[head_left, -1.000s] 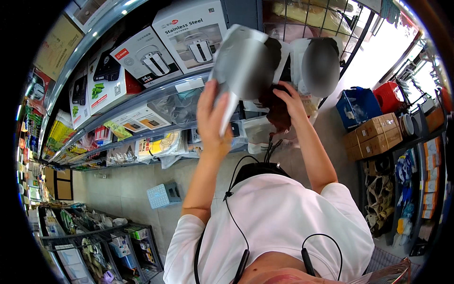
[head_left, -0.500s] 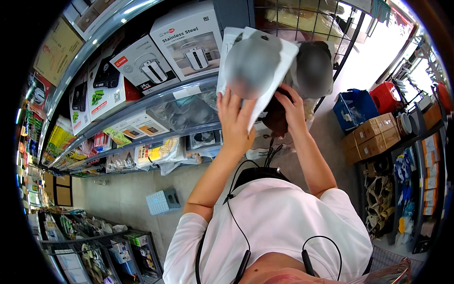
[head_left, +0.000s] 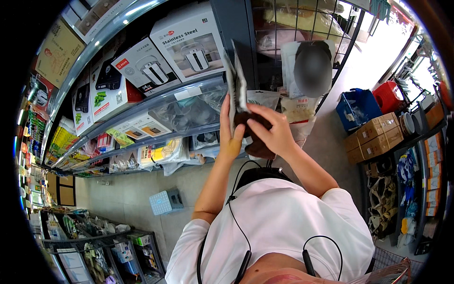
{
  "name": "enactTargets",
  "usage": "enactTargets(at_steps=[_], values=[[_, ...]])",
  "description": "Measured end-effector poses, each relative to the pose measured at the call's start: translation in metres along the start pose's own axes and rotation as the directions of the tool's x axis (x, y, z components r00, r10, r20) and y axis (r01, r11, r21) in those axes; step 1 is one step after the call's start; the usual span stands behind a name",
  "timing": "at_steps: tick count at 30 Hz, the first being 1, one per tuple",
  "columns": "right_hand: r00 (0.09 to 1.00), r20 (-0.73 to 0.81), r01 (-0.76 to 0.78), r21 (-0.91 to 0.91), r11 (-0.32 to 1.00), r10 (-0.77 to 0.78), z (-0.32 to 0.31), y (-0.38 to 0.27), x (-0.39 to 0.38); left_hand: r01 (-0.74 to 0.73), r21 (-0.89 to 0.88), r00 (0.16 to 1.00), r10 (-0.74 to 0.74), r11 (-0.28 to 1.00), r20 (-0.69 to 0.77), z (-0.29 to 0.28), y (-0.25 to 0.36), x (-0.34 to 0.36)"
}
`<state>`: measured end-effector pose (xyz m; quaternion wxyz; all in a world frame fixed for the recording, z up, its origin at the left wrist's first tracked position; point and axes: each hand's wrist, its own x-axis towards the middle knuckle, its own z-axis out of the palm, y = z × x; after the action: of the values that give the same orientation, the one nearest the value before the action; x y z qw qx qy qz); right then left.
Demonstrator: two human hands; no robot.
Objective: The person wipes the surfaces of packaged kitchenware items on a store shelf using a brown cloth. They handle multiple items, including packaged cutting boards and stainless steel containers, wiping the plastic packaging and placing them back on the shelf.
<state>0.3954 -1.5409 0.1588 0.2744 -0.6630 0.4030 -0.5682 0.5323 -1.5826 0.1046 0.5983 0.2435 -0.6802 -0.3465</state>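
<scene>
My left hand is wrapped round a thin pale package, now held almost edge-on and upright. My right hand grips dark brown soft material at the package's lower part, close against my left thumb. To their right, another white package with a dark blurred front hangs at the wire grid, above smaller bagged items. Behind my hands runs a shelf edge with white appliance boxes standing along it.
A blue bin, red container and cardboard boxes stand at right, beside more racks. A light blue step stool is on the grey floor. Low shelving is at lower left.
The package has turned from facing me to edge-on and moved slightly left and down. My right hand has moved left and down to it, with the brown material coming along.
</scene>
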Motion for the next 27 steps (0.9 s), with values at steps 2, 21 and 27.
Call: enactTargets(at_steps=[2, 21, 27], values=[[0.988, 0.125, 0.093, -0.048, 0.994, -0.086, 0.002, 0.000, 0.000, 0.169, -0.374, 0.978, -0.201, 0.912, -0.049, -0.001, -0.003, -0.011], [0.978, -0.102, 0.181, 0.000, 0.983, -0.180, -0.001, 0.014, 0.004, 0.370, -0.904, 0.649, -0.756, 0.213, 0.087, -0.008, -0.029, -0.017], [0.922, 0.224, 0.388, -0.497, 0.776, -0.317, 0.027, 0.023, -0.004, 0.367, -0.892, 0.747, -0.655, 0.263, 0.115, 0.000, -0.031, -0.030]])
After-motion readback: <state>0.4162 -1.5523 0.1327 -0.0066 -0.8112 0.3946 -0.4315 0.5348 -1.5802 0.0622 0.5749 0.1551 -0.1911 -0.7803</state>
